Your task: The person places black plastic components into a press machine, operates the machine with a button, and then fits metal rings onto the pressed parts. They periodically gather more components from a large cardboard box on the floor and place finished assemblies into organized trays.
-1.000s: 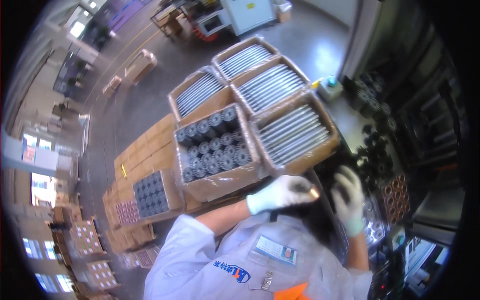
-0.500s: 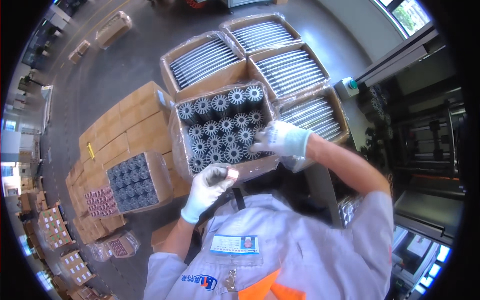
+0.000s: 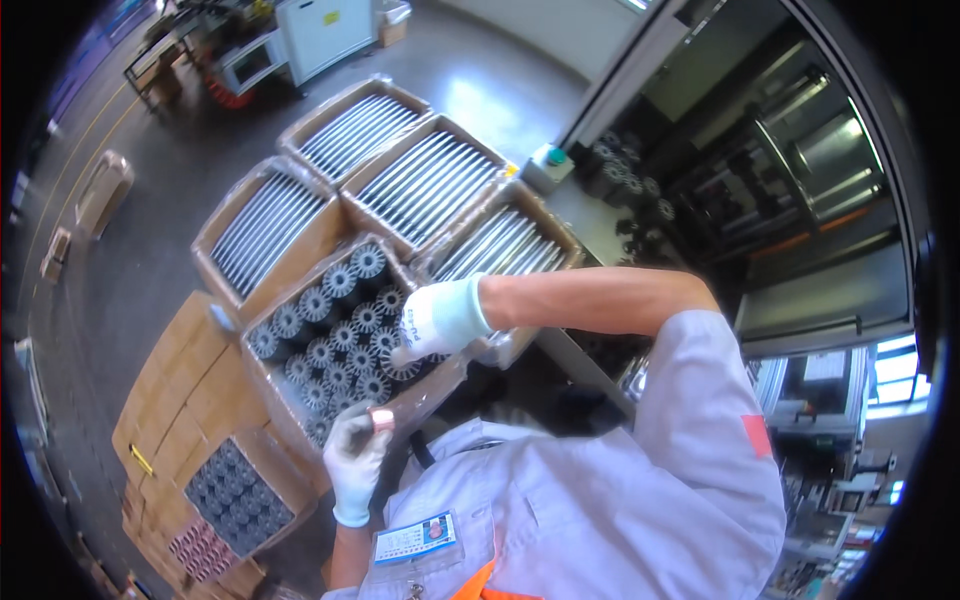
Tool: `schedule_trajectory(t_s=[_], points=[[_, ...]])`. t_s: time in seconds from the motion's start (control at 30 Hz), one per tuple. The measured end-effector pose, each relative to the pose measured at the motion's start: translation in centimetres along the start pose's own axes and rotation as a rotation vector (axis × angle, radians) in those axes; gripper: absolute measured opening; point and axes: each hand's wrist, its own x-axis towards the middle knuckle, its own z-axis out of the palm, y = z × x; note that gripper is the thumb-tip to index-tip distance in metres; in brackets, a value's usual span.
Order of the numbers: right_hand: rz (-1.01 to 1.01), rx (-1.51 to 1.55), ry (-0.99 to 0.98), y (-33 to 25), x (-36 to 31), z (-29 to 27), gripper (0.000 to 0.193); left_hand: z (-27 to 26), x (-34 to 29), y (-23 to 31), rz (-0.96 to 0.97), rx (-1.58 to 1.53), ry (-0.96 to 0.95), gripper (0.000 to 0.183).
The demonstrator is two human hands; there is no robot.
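My left hand (image 3: 352, 470), in a white glove, pinches a small copper-coloured ring (image 3: 382, 419) at the near edge of an open carton (image 3: 285, 405). Inside that plastic-lined carton stand several grey slotted metal cores (image 3: 338, 377), upright in rows with their toothed ends up. My right hand (image 3: 440, 318), gloved too, reaches over the carton's right side. Its fingers are closed at a slotted core (image 3: 402, 366) in the near right part; the palm side of the hand is hidden.
Beyond stand cartons of shiny metal shafts (image 3: 430, 185). Stacked brown cartons (image 3: 185, 385) lie left, with another box of cores (image 3: 238, 495) and a batch of reddish copper rings (image 3: 200, 550). A machine (image 3: 790, 190) with a green button box (image 3: 550, 165) is at right.
The view has swung to the right, so the cartons appear farther left and more of the machine shows. Both hands keep about their places at the carton; the left still holds the ring.
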Motion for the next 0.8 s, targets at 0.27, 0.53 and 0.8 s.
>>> schedule_trajectory(t_s=[0.27, 0.53, 0.8], points=[[0.613, 0.325, 0.442, -1.1, -12.6, -4.3, 0.050, 3.1, 4.2, 1.5, -0.086, -0.169, -0.042, 0.018], [1.329, 0.152, 0.406, 2.8, -27.1, 0.6, 0.055, 6.7, 6.2, 1.5, -0.003, -0.077, -0.244, 0.019], [1.629, 0.273, 0.314, 8.7, -31.5, 3.2, 0.051, 6.5, 5.8, 1.4, 0.043, 0.068, -0.219, 0.019]])
